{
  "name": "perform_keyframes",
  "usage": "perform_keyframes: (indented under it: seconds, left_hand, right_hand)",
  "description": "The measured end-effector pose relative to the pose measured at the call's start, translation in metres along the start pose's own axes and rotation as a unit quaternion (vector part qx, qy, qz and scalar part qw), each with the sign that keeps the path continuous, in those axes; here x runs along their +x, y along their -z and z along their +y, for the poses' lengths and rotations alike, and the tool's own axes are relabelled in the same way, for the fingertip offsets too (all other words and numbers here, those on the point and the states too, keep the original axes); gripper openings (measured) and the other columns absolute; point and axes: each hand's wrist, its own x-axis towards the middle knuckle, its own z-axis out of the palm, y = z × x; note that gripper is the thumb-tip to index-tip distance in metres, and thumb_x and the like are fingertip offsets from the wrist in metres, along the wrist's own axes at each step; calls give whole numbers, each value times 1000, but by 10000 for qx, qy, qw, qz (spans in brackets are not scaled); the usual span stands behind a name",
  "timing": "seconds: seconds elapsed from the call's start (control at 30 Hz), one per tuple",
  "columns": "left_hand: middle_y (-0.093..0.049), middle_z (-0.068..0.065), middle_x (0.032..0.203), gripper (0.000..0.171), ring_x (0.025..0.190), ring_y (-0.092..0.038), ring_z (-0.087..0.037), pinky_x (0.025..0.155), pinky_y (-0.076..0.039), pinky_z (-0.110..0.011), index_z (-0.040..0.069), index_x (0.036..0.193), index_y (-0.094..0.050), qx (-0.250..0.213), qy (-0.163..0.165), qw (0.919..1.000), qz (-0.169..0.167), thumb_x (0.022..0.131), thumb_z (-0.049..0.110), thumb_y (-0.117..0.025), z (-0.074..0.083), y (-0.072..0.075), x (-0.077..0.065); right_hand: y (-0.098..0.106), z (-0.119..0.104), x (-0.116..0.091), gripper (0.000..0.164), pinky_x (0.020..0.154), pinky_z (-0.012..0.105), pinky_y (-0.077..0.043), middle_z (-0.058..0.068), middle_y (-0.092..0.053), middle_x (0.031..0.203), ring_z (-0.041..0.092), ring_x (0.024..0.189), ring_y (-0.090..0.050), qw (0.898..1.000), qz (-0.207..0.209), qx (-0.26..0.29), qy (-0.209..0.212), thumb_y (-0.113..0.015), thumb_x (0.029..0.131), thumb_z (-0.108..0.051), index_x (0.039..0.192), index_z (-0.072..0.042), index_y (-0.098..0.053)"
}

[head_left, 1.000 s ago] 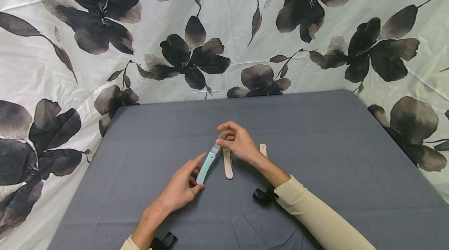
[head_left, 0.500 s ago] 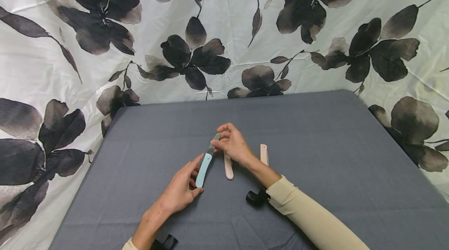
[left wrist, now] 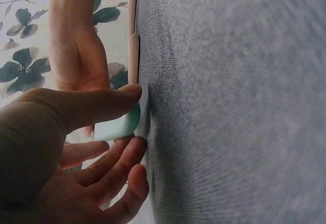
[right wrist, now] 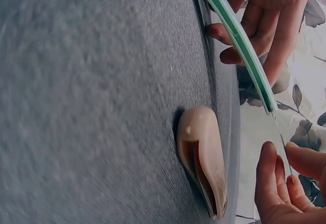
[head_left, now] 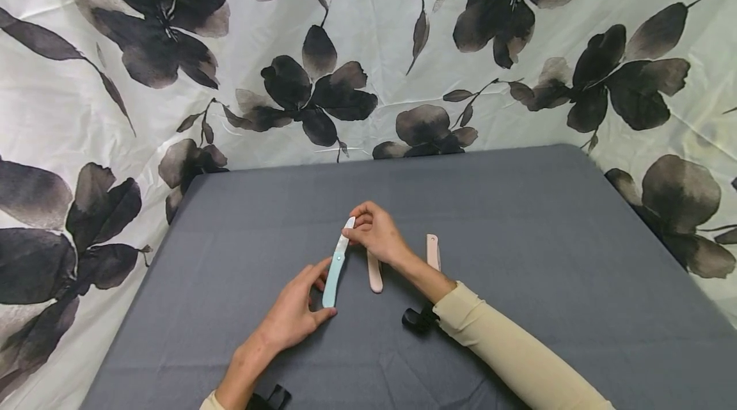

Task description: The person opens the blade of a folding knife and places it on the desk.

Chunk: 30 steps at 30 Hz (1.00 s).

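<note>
A folding knife with a light blue handle (head_left: 332, 279) is opened out, its blade (head_left: 343, 240) pointing away from me. My left hand (head_left: 293, 311) holds the lower end of the handle between thumb and fingers. In the left wrist view, that thumb lies across the butt of the light blue handle (left wrist: 116, 127). My right hand (head_left: 380, 234) pinches the blade near its tip. Seen from the right wrist, the handle (right wrist: 244, 51) shows a green slot along its edge, and thumb and fingers meet on the thin blade (right wrist: 281, 140).
A pale pink folded knife (head_left: 375, 274) lies on the grey cloth (head_left: 507, 237) just right of the blue one, partly behind my right hand. Another pink one (head_left: 433, 250) lies farther right, partly covered by my forearm. A floral curtain (head_left: 391, 90) hangs behind the table.
My right hand has shifted left with the blade, so the knife stands more upright in the head view. Its blade now looks brighter. My left hand stays nearly in place.
</note>
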Motion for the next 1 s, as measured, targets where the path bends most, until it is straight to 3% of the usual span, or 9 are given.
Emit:
perform_keyframes:
  seconds: [0.2, 0.3, 0.63, 1.0]
  left_hand:
    - [-60, 4, 106, 86, 95, -58, -11, 85, -50, -29, 6, 147, -55, 167, 138, 9995, 215, 70, 0, -95, 2, -1, 1]
    - [-58, 2, 108, 86, 97, -57, -12, 86, -50, -30, 5, 146, -55, 177, 247, 9993, 202, 70, 1, -94, 2, -2, 1]
    - [-57, -5, 116, 85, 99, -56, -14, 83, -50, -31, 2, 147, -54, 318, 568, 9978, 104, 72, 4, -95, 3, -2, -1]
    - [-56, -6, 115, 84, 97, -54, -13, 80, -49, -30, 0, 147, -54, 428, 650, 9970, 32, 74, 8, -94, 5, -6, -3]
  right_hand:
    - [1, -4, 1, 34, 75, 32, -61, 19, -71, 102, 19, 83, -72, 9966, -13, -805, 197, -73, 93, 2, 125, 8, -64]
    - [1, -3, 0, 37, 73, 26, -57, 17, -73, 105, 22, 90, -72, 9911, -106, -1309, 234, -74, 94, -3, 130, 4, -66]
    - [-2, 1, 5, 40, 78, 27, -53, 15, -72, 109, 23, 96, -67, 9801, -388, -1940, 155, -74, 95, -7, 134, -1, -68]
    - [-2, 5, 9, 46, 80, 30, -48, 18, -66, 109, 23, 93, -59, 9590, -861, -2700, 87, -75, 94, -10, 137, 2, -66]
